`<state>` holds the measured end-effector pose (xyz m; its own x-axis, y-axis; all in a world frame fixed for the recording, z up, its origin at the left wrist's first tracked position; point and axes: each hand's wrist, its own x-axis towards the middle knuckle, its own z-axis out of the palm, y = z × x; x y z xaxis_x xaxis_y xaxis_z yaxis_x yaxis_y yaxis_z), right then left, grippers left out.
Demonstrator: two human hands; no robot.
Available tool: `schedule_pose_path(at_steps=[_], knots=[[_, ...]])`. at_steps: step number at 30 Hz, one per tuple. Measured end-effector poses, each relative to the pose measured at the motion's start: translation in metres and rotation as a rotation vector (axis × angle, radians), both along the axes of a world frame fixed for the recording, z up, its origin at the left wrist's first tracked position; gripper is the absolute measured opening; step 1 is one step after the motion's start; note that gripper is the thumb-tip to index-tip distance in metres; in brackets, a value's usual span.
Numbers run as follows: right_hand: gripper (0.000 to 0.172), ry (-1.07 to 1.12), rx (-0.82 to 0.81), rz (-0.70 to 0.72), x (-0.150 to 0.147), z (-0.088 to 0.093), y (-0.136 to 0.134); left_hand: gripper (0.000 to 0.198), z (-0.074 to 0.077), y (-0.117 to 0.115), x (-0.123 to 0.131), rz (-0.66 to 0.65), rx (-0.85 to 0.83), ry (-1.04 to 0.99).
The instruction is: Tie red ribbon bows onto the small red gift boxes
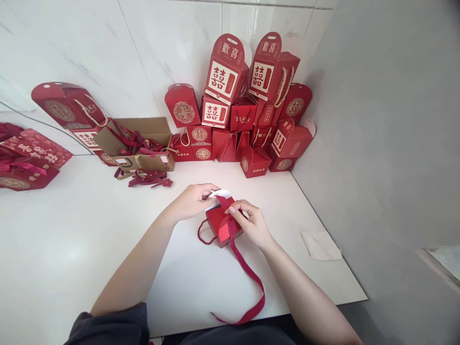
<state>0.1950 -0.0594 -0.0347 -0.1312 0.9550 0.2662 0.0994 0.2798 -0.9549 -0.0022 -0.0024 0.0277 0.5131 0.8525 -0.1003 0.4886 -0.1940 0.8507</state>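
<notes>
A small red gift box (217,225) with a red cord handle lies on the white table (72,249) in front of me. My left hand (194,200) pinches the box's white-lined top flap at its far edge. My right hand (249,223) is closed on a dark red ribbon (247,275) where it crosses the box. The ribbon's long tail runs down over the table's front edge.
A pile of finished red gift boxes (244,115) stands in the back corner. An open cardboard box (138,143) of red ribbons sits at back left, with loose ribbons (149,178) before it. More red boxes (25,158) lie far left. A white paper napkin (321,245) lies right, beside the grey wall.
</notes>
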Motion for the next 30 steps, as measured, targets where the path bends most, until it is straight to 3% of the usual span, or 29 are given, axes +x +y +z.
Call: schedule_pose_path(at_steps=[4,12,20,25,30], knots=[[0.022,-0.028,0.015,-0.009,0.0,0.0,0.0,0.033,0.002,-0.001,0.0,-0.025,-0.009,0.002],[0.015,-0.25,0.196,-0.016,-0.006,0.0,-0.002,0.027,0.007,-0.003,0.0,-0.039,0.031,0.051],[0.016,-0.275,0.213,-0.011,-0.005,-0.002,-0.001,0.029,0.006,0.0,0.0,0.012,-0.069,-0.046],[0.016,-0.281,0.216,-0.012,-0.005,-0.002,-0.001,0.024,0.007,-0.002,0.002,0.018,0.02,0.033],[0.016,-0.275,0.214,-0.006,-0.005,-0.003,-0.001,0.033,0.011,-0.006,0.005,0.031,-0.003,-0.009]])
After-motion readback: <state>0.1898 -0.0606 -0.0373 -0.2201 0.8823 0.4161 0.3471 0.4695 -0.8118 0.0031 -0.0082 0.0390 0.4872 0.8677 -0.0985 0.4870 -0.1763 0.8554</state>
